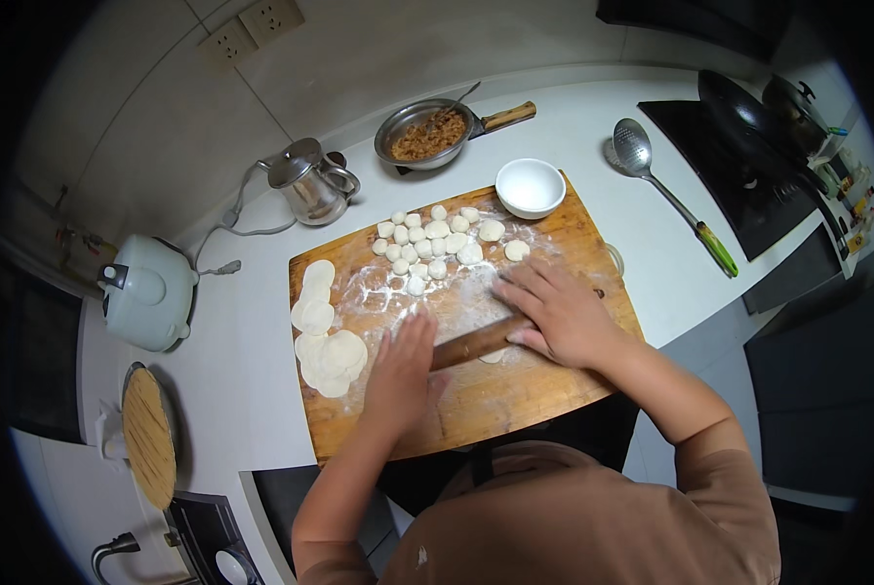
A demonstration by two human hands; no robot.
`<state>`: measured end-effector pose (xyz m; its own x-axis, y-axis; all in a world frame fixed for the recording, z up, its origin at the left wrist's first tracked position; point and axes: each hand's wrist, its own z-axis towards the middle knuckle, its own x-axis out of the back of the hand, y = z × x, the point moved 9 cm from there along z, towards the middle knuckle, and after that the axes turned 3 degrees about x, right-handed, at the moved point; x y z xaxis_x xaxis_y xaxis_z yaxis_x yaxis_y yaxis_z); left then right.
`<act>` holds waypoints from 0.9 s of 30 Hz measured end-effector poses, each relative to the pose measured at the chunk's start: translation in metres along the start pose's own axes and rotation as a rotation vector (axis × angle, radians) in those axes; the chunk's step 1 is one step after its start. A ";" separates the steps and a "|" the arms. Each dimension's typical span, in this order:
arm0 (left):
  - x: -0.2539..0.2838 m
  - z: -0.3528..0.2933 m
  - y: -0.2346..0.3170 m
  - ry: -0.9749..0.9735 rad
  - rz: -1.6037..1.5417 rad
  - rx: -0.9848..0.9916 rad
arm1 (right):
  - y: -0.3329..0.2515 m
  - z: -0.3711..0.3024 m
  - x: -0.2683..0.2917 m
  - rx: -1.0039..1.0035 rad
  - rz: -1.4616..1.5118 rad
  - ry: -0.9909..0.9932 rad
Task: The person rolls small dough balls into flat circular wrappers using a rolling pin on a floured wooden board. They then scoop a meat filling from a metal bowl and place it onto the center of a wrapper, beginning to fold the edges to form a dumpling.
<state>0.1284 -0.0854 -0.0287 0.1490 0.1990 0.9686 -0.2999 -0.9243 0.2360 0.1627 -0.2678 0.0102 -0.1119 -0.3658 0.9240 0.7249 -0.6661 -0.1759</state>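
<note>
My left hand [403,366] and my right hand [554,312] press flat on the two ends of a wooden rolling pin [468,343] lying across a floured wooden cutting board [544,390]. A bit of flattened dough [493,357] shows under the pin. Several small dough balls [435,239] lie at the board's far side. Rolled round wrappers [327,349] are stacked along the board's left edge.
A white bowl [530,185] sits on the board's far corner. Behind it a pan of minced filling [423,135] holds a spoon. A steel kettle [308,183], a white rice cooker [146,291], a slotted ladle [642,156], a black stove with a wok [749,117] and a round bamboo tray [150,436] surround it.
</note>
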 end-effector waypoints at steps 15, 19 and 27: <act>0.021 0.007 0.025 -0.002 -0.292 -0.133 | -0.036 -0.062 -0.006 -0.032 0.187 -0.010; 0.004 0.049 0.039 0.070 -0.294 -0.228 | -0.043 -0.064 0.001 -0.015 0.175 0.039; 0.008 0.053 0.041 -0.075 -0.404 -0.174 | -0.046 -0.073 0.008 0.035 0.210 0.069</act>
<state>0.1670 -0.1389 -0.0155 0.3526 0.5027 0.7893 -0.3570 -0.7074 0.6100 0.0791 -0.2880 0.0011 -0.0017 -0.5387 0.8425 0.7603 -0.5480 -0.3488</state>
